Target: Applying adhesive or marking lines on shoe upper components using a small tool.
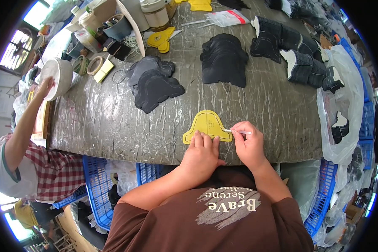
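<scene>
A yellow template [206, 121], bell-shaped with slots along its outline, lies flat near the table's front edge. On its lower middle rest the outstretched fingers of my left hand [202, 153], holding it down without gripping it. My right hand [248, 140] pinches a slim white pen [239, 132], whose tip meets the template's right corner. Whether a piece lies under the template cannot be seen. Farther off are a loose pile of black cut pieces [157, 86] to the left and a taller stack of black pieces [224, 61] at the middle.
Rows of black pieces with white edges [308, 67] lie at the right, beside a clear plastic bag [338, 109]. Tubs, tape rolls [95, 65] and another yellow template [160, 40] crowd the back left. A co-worker's hand [47, 86] touches a round white container [59, 79]. Blue crates [97, 189] stand below the edge.
</scene>
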Action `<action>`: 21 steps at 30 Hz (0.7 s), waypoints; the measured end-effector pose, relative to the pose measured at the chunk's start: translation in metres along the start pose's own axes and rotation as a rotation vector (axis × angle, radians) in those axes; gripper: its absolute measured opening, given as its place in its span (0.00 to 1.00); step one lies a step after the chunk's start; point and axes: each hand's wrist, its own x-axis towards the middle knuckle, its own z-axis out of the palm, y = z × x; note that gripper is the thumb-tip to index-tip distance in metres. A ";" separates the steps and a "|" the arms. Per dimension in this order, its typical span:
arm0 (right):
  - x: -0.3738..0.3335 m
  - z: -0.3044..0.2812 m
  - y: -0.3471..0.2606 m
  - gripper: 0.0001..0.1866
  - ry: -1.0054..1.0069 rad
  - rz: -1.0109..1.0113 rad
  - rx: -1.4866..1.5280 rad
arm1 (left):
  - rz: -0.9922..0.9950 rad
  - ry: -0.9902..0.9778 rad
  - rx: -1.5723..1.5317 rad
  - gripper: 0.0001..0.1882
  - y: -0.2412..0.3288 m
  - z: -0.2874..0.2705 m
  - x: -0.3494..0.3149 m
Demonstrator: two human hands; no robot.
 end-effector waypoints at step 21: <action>-0.019 -0.011 -0.017 0.09 -0.026 -0.103 -0.171 | -0.029 -0.097 -0.086 0.29 -0.007 -0.017 0.009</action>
